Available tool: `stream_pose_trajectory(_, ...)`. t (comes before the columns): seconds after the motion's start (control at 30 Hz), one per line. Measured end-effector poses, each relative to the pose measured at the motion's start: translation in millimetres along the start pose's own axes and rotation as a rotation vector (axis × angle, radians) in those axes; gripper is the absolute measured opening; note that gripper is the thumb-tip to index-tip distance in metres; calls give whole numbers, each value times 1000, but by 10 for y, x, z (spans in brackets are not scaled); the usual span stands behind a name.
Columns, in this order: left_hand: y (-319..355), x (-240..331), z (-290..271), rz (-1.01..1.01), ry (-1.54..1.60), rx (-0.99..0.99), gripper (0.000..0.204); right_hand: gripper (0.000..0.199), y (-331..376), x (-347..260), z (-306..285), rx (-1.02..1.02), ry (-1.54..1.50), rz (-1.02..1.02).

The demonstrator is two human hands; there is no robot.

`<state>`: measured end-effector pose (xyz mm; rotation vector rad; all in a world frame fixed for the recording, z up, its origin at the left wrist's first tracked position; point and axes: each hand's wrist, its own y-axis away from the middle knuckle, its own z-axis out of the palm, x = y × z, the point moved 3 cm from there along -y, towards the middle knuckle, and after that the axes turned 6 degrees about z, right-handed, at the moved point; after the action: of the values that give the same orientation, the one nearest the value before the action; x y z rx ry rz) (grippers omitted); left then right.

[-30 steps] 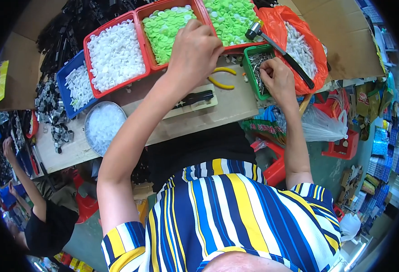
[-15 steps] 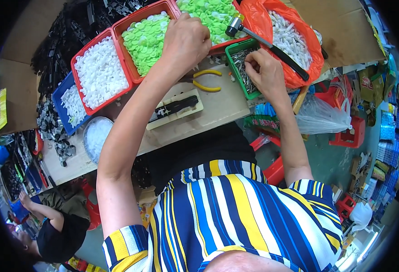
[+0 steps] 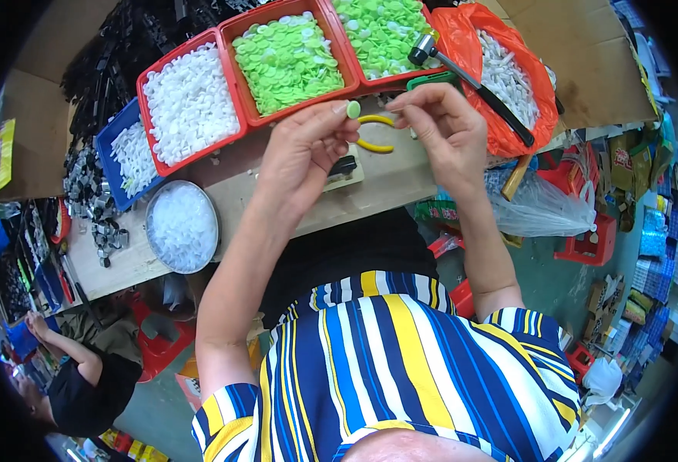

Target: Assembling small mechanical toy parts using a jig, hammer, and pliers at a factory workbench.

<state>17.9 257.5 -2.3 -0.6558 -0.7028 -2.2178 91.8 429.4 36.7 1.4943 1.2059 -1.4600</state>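
My left hand [image 3: 299, 154] pinches a small light-green disc [image 3: 353, 109] between thumb and fingertips, its flat face showing. Facing it, a short gap away, my right hand [image 3: 453, 142] has thumb and forefinger closed on a thin, small metal pin [image 3: 389, 105]. Both hands are raised over the near part of the table. Behind the right hand, the green tray [image 3: 431, 80] is mostly hidden. Yellow-handled pliers [image 3: 377, 147] lie between the hands, partly covered. Beside my left wrist, a cream block with a black part in it [image 3: 344, 171] is half hidden.
Red trays hold green discs [image 3: 286, 65] and white pieces [image 3: 192, 104]. A blue tray [image 3: 111, 175] and a round bowl [image 3: 216, 231] stand left. A hammer [image 3: 501, 106] leans across an orange bag [image 3: 451, 29] of white pieces. Another person [image 3: 92, 385] sits at lower left.
My left hand has come back from the green discs with one in its fingers. My right hand has lifted out of the green tray of metal pins, and the two hands have drawn together.
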Motion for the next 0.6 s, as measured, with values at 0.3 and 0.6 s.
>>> stream_pose_trajectory(0.3, 194, -188, -65, -24, 184, -14, 19, 14, 77, -71, 352, 3, 196, -282)
stream_pose_trajectory(0.6, 217, -250, -46, 41, 160, -38, 18, 17, 138, -62, 359, 7, 334, -422)
